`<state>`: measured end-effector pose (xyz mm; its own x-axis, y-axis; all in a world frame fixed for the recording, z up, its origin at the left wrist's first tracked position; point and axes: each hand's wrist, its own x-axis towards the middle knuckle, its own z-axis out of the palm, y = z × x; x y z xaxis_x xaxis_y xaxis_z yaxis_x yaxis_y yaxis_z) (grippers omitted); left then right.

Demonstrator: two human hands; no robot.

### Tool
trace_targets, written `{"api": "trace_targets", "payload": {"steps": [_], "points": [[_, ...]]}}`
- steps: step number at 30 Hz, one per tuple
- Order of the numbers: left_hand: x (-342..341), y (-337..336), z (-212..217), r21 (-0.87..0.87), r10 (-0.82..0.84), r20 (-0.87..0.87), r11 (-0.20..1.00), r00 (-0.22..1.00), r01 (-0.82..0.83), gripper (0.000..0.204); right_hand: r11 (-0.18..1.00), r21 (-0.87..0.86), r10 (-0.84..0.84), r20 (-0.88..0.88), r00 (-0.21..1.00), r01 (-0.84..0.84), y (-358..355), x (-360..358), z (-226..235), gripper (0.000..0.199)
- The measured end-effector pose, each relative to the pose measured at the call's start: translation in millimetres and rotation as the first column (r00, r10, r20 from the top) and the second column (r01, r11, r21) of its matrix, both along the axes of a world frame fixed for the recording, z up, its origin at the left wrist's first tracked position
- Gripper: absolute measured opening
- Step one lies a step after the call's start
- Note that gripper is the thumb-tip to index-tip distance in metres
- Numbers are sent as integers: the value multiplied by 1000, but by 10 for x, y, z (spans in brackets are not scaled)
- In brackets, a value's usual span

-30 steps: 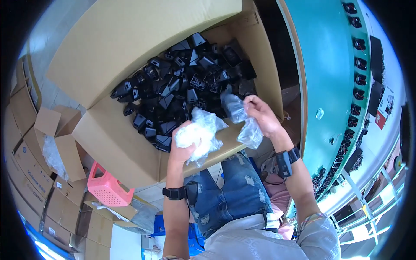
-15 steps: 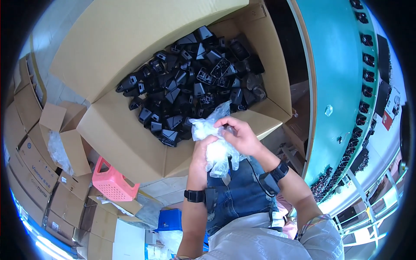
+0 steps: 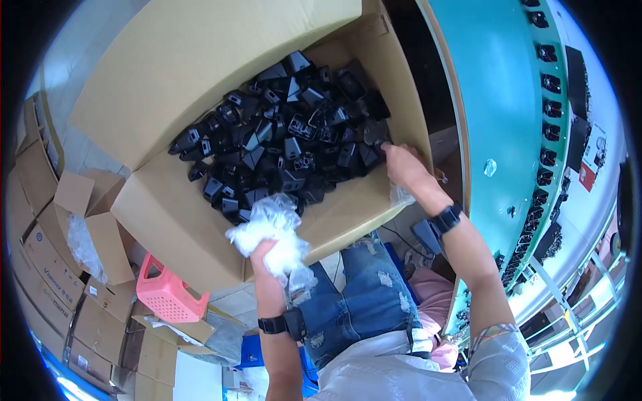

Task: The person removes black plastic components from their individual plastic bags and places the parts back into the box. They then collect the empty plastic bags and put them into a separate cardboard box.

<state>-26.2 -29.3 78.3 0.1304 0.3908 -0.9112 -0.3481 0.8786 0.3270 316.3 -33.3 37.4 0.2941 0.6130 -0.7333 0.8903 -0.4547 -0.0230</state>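
Bunched clear plastic bags (image 3: 271, 224) fill my left hand (image 3: 263, 252), which is closed round them over the near edge of the box. My right hand (image 3: 403, 164) reaches into the right corner of the large cardboard box (image 3: 341, 220), its fingers curled down by a dark piece. What those fingers grip is hidden. A bit of clear plastic (image 3: 400, 196) shows just below that hand, against the box wall. Inside the box lies a heap of black plastic housings (image 3: 287, 144), some with their hollow side up.
To the right runs a green-topped workbench (image 3: 501, 100) with a row of small black parts (image 3: 550, 109) along its far side. On the left stand a pink plastic stool (image 3: 170, 294), a small open carton (image 3: 100, 220) holding clear plastic, and stacked cardboard boxes (image 3: 53, 267).
My hands were together on the bunched plastic and have parted. The left moved left with the bags; the right went up and right into the box corner. The view shifted slightly.
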Motion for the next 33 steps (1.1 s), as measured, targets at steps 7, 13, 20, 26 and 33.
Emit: {"api": "trace_targets", "payload": {"steps": [7, 13, 20, 26, 33], "points": [[-268, -224, -490, 82, 9, 280, 996, 960, -33, 51, 991, -95, -78, 118, 990, 90, 31, 97, -774, 29], [-223, -318, -391, -49, 59, 143, 997, 988, -52, 52, 971, -195, 142, 8, 990, -138, -56, 63, -786, 28], [-252, -330, -280, -75, 107, 114, 992, 988, -98, 56, 997, -68, -33, 71, 997, 38, -25, -105, -513, 28], [-97, -247, -407, -64, 84, 253, 995, 964, -70, 55, 991, -134, -7, 136, 991, 26, -198, 182, -816, 32], [-292, -320, -521, -152, 127, 261, 984, 957, -89, 55, 996, 50, -71, -82, 994, 75, -100, 87, -392, 18]]}}
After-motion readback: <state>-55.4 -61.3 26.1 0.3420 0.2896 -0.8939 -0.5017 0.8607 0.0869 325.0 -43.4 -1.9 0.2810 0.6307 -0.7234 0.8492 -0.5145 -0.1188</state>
